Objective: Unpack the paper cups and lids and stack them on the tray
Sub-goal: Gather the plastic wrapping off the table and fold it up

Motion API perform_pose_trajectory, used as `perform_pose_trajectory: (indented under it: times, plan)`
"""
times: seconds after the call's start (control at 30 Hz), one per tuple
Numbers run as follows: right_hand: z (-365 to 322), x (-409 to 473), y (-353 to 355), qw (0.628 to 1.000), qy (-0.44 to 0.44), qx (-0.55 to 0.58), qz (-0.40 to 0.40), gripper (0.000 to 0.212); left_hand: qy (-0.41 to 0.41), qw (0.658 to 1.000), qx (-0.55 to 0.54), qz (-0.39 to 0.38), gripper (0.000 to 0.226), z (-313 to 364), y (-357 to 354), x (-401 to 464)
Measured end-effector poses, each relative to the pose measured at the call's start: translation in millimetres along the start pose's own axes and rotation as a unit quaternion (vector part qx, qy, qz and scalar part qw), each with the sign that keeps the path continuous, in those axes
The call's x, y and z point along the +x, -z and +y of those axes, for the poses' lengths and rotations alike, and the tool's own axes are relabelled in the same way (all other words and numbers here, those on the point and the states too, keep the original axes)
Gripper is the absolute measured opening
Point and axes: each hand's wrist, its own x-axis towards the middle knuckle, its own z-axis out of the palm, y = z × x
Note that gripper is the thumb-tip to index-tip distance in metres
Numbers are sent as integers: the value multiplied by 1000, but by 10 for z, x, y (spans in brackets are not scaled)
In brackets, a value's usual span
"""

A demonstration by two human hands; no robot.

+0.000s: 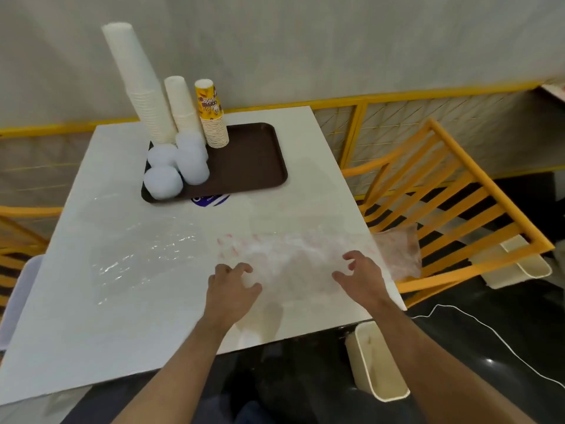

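Here, from the head camera, a white table carries a dark brown tray at its far side. On the tray's left half stand three upside-down stacks of paper cups: a tall white stack leaning left, a shorter white stack just beside it, and a yellow printed stack to the right. In front of them sit stacks of translucent white lids, close together near the tray's left edge. On the near part of the table lie a clear plastic wrapper and a thin plastic bag with red print that hangs over the right edge. The left hand and right hand are over this bag, fingers loosely curled and spread; whether they pinch the film cannot be told. A yellow chair stands to the right.
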Motion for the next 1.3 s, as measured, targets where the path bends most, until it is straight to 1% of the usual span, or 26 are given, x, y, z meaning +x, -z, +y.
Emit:
perform_pose_trajectory:
  times: [0.03, 0.1, 0.2, 0.27, 0.3, 0.37, 0.43, 0.53, 0.57, 0.63, 0.67, 0.7, 0.73, 0.77, 0.8, 0.83, 0.87, 0.93, 1.07, 1.13, 1.17, 1.2, 1.23, 1.27, 1.3]
  plan:
    - [-16, 37, -35, 1000, -26, 6, 7, 48, 2, 1000, -6, -18, 38, -30, 24, 68]
    - [-52, 105, -73, 996, -77, 26, 20, 46, -3, 999, -16, -42, 41, -80, 56, 208]
    - [-116, 187, -56, 992, -124, 19, 13, 27, -26, 997, 5, -67, 44, -96, 78, 409]
    - [-150, 215, -25, 992, -126, 7, 25, 14, -31, 996, -5, -81, 45, -67, 90, 507]
    - [-173, 218, -3, 992, -120, 2, 34, 11, -37, 996, 0, -77, 45, -44, 101, 550]
    - [-209, 223, 51, 993, -106, 7, 44, 10, -64, 996, 21, -50, 42, 27, 134, 630]
    - [-233, 242, 114, 996, -77, 0, 51, 15, -104, 994, -1, -35, 38, 147, 164, 713]
    - [-343, 254, 254, 998, 10, -31, 55, 16, -165, 982, -69, -56, 41, 407, 198, 828]
    - [-409, 255, 325, 998, 41, -35, 41, 16, -180, 978, -89, -60, 46, 501, 214, 862]
    - [-548, 275, 488, 995, 100, -7, -20, 14, -198, 968, -127, -82, 60, 717, 298, 889]
    - [-629, 285, 577, 990, 127, 26, -58, 13, -197, 963, -151, -109, 67, 821, 360, 893]
    - [-705, 304, 661, 983, 153, 55, -86, 12, -188, 955, -180, -144, 69, 923, 431, 899]
    - [-782, 323, 746, 976, 176, 73, -101, 13, -176, 944, -213, -181, 63, 1014, 511, 911]
    - [-858, 344, 831, 971, 194, 87, -110, 13, -167, 930, -246, -216, 50, 1089, 592, 926]
    - [-930, 365, 913, 966, 205, 107, -117, 14, -164, 920, -264, -239, 34, 1152, 674, 930]
    - [-997, 387, 987, 961, 208, 134, -125, 16, -169, 916, -271, -244, 21, 1205, 759, 923]
    - [-1051, 417, 1055, 957, 203, 163, -129, 19, -177, 916, -271, -236, 15, 1245, 834, 919]
    - [-1120, 497, 1163, 951, 177, 218, -133, 24, -183, 921, -279, -203, 20, 1292, 961, 903]
    - [-1200, 649, 1246, 932, 134, 311, -128, 14, -171, 912, -336, -163, 26, 1333, 1199, 887]
    - [-1271, 701, 1260, 910, 130, 375, -120, 5, -167, 912, -342, -156, 25, 1323, 1303, 907]
    - [-1314, 716, 1262, 896, 127, 410, -116, 6, -162, 911, -347, -152, 25, 1312, 1342, 916]
    - [-1355, 729, 1254, 881, 121, 442, -119, 10, -155, 909, -359, -145, 24, 1303, 1373, 923]
    - [-1376, 748, 1235, 870, 115, 461, -132, 20, -147, 905, -374, -136, 24, 1297, 1395, 927]
    - [-1385, 763, 1202, 867, 112, 458, -160, 33, -141, 901, -390, -126, 23, 1295, 1410, 935]
    - [-1377, 772, 1141, 874, 114, 430, -199, 46, -133, 899, -402, -116, 22, 1295, 1419, 941]
